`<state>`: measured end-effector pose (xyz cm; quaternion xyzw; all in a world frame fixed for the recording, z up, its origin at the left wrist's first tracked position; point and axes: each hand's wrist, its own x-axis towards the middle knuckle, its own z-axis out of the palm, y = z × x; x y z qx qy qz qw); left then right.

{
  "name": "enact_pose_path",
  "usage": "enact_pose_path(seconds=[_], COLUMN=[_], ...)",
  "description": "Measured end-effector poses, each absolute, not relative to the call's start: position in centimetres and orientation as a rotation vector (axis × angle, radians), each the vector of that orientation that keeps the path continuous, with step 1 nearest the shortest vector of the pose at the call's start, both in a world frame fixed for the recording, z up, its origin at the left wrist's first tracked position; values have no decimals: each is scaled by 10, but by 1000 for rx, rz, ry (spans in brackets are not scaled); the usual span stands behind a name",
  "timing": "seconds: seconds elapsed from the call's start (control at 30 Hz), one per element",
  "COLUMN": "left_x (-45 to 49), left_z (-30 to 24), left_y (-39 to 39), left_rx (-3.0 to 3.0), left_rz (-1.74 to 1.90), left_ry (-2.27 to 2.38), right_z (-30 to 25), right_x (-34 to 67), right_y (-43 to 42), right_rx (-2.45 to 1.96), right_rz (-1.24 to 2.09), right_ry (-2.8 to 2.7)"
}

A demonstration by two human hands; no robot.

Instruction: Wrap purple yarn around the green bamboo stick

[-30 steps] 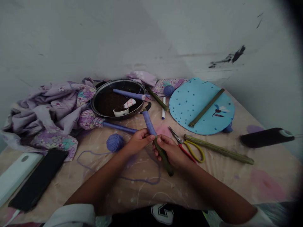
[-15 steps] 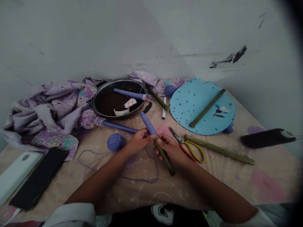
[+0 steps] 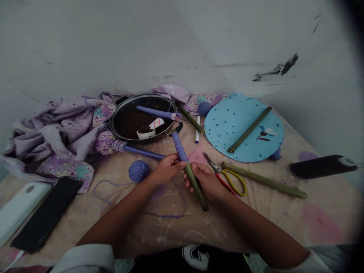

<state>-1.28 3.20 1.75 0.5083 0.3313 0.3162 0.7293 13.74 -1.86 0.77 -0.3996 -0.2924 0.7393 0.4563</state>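
Note:
Between my two hands is a green stick (image 3: 196, 184), slanting across the view, its far part covered in wound purple yarn (image 3: 178, 146). My left hand (image 3: 169, 167) is closed on it near where the wrapping ends. Just below, my right hand (image 3: 202, 177) grips the bare green part. A strand of yarn loops over the cloth from a purple yarn ball (image 3: 138, 171) left of my left hand. Scissors (image 3: 227, 176) with red and yellow handles lie beside my right hand, blades apart. Where the strand meets the stick is hidden by my fingers.
A black pan (image 3: 122, 121) holds dark soil, a broken white cup (image 3: 146, 134) and a yarn-wrapped stick. Right of it lie a marker (image 3: 197, 129), a blue round mat (image 3: 218, 129) bearing a stick, and another stick (image 3: 264, 180). Bunched floral cloth (image 3: 65, 129) and a phone (image 3: 47, 214) occupy the left.
The held stick has turned slightly, its wrapped end shifting right and away from me, its near end a little left. The yarn loop below my hands has drawn in slightly.

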Motion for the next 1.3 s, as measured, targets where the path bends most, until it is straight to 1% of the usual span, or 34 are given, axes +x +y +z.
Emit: enact_pose_path(seconds=[0.1,0.3,0.5,0.6,0.77,1.3], left_x=[-12,-12,-11,-10,-13,-18], left_z=[18,22,22,23,27,28], left_y=[31,33,29,28,30,32], left_rx=[1119,1127,1083,1082,1145,1207], left_rz=[717,773,738,748,741,723], left_ry=[750,840,782,766,777,778], right_z=[8,11,5,5,8,12], right_x=[137,139,137,136,140,144], right_y=[-19,-18,-17,-17,-18,-18], right_rx=[-969,-1012,-931,-912,-940,-854], right_rz=[1855,1759,1813,1804,1774,1865], right_ry=[-680,-764,-753,-693,-753,-684])
